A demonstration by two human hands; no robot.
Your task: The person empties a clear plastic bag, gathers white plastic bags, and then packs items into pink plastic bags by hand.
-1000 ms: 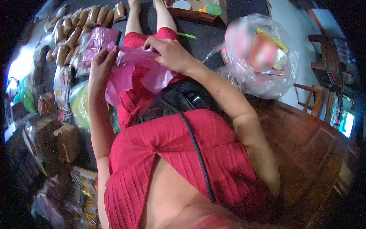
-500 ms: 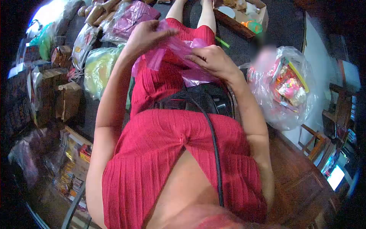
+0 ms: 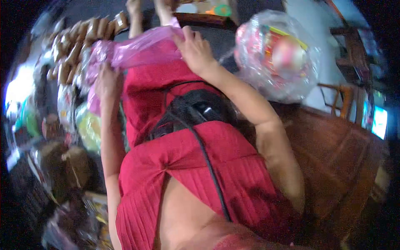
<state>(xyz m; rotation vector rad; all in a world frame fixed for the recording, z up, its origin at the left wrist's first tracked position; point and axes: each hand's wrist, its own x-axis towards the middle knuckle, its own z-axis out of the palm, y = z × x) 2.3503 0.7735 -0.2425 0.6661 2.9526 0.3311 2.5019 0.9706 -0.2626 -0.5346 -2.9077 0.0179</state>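
Observation:
A thin pink plastic bag (image 3: 143,45) is stretched across my lap, above the red dress. Near its bunched end, my left hand (image 3: 109,81) is closed on the plastic, its fingers partly blurred. My right hand (image 3: 196,52) grips the other end between thumb and fingers, close to my knees. Below the hands, a black pouch or case (image 3: 202,106) with a cable (image 3: 202,146) rests at my waist.
On the right lies a clear plastic bag (image 3: 310,66) with colourful packets inside. A box (image 3: 204,20) holding orange and green items stands beyond my feet. Several brown wrapped bundles (image 3: 79,35) and a yellow-green bag (image 3: 89,127) lie to the left. Wooden furniture (image 3: 325,162) is at right.
My hands have moved apart, pulling the pink bag from a gathered bundle into a wide stretch. The left hand went down and left. The whole view has shifted with my head.

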